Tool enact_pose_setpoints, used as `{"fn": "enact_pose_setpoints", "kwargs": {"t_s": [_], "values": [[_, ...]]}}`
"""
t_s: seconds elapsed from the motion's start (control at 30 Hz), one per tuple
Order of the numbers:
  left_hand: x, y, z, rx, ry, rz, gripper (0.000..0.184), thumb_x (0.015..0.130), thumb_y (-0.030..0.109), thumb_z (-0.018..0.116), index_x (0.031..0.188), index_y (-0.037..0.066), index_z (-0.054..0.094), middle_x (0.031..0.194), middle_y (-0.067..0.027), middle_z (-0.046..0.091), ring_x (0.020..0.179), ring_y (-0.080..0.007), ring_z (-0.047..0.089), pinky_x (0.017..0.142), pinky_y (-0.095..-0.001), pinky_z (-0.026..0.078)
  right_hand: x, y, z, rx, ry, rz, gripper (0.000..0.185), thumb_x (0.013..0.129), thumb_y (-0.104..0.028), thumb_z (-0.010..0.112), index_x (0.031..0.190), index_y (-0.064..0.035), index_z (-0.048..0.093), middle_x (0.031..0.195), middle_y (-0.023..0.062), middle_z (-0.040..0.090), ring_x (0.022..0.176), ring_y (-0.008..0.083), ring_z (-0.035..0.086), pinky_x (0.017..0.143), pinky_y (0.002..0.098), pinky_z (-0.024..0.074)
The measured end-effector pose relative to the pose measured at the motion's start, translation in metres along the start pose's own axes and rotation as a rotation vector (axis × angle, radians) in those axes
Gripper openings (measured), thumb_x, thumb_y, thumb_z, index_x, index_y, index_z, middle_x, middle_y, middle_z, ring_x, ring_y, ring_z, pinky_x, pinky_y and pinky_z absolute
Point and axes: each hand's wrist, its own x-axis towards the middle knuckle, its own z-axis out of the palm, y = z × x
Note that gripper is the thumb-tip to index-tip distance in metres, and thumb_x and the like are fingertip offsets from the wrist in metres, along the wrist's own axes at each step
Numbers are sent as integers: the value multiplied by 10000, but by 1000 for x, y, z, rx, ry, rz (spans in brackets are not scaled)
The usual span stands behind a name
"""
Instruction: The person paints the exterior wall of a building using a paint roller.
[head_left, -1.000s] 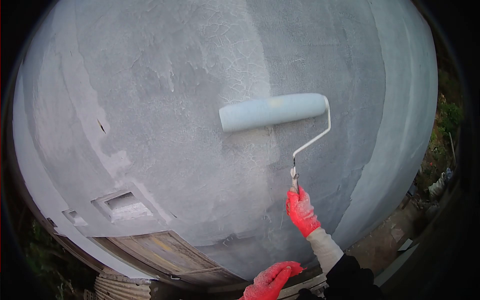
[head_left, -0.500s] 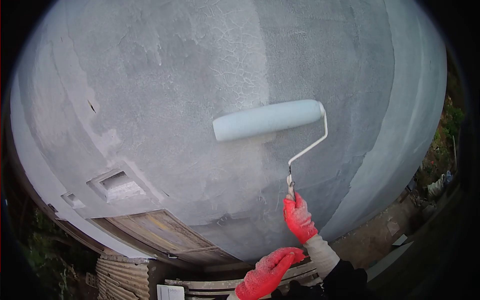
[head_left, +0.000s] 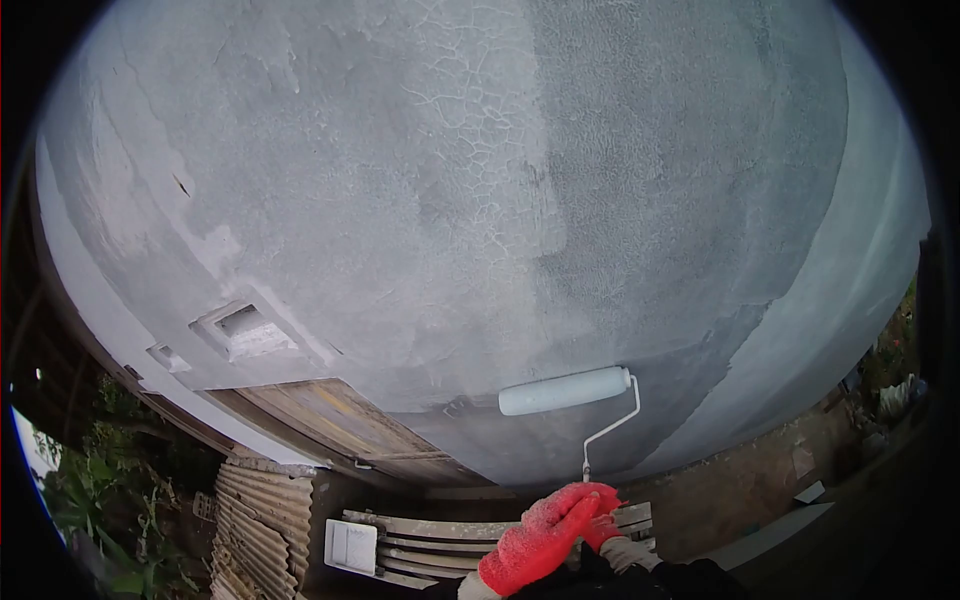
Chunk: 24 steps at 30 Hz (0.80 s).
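Note:
A paint roller with a wide pale-blue sleeve lies against the grey wall, low down and tilted slightly. Its bent white wire frame runs down to my right hand, in a red glove, which is closed around the handle. Most of that hand is hidden behind my left hand, also red-gloved and dusted with white. The left fingers are bent and pressed together just in front of the handle; what they grip is hidden. Fine cracks show in the coating above the roller, and a darker grey area lies to the right.
Below the wall are a slatted bench and a white tray. To the left are a wooden door, a small square recess, corrugated sheets and green plants.
The roller has moved down the wall to near its lower part. My right hand has dropped with it, behind my left hand. The view has shifted slightly.

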Motion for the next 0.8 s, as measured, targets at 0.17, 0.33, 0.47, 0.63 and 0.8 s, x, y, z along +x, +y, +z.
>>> {"fn": "enact_pose_setpoints", "kwargs": {"t_s": [0.17,0.33,0.47,0.63,0.8], "values": [[2,4,2,60,-21,-4,295,1019,205,473,1215,13,581,1144,-114,656,1066,-194,615,945,-314,452,-9,-10,-5,-33,-73,93,428,928,-357,608,1209,-44,528,1002,185,611,930,358,606,752,412,476],[-2,-9,-2,101,-4,75,280,1025,188,458,1189,16,607,1102,-88,658,1066,-162,590,968,-312,432,29,-128,-7,-48,-40,25,522,950,-395,578,1328,-44,496,1124,187,594,1038,320,599,830,397,479],[-8,-8,-14,-36,-75,-54,284,1028,201,453,1186,23,608,1110,-92,652,1059,-143,589,952,-298,432,62,-159,2,174,4,-78,356,900,-339,648,1088,-42,591,883,207,638,819,405,627,688,450,480],[-19,9,-35,10,-81,-51,285,1017,196,477,1203,9,585,1159,-107,636,1066,-172,603,933,-302,448,48,-101,31,48,176,-35,418,890,-383,654,1108,-29,615,885,227,640,834,407,633,731,461,484],[-26,-6,-53,49,-100,-117,279,1018,185,474,1188,-7,584,1191,-129,627,1097,-208,611,958,-300,438,11,52,67,-17,81,126,450,914,-392,622,1109,13,623,906,203,668,871,368,651,741,424,492]]}}
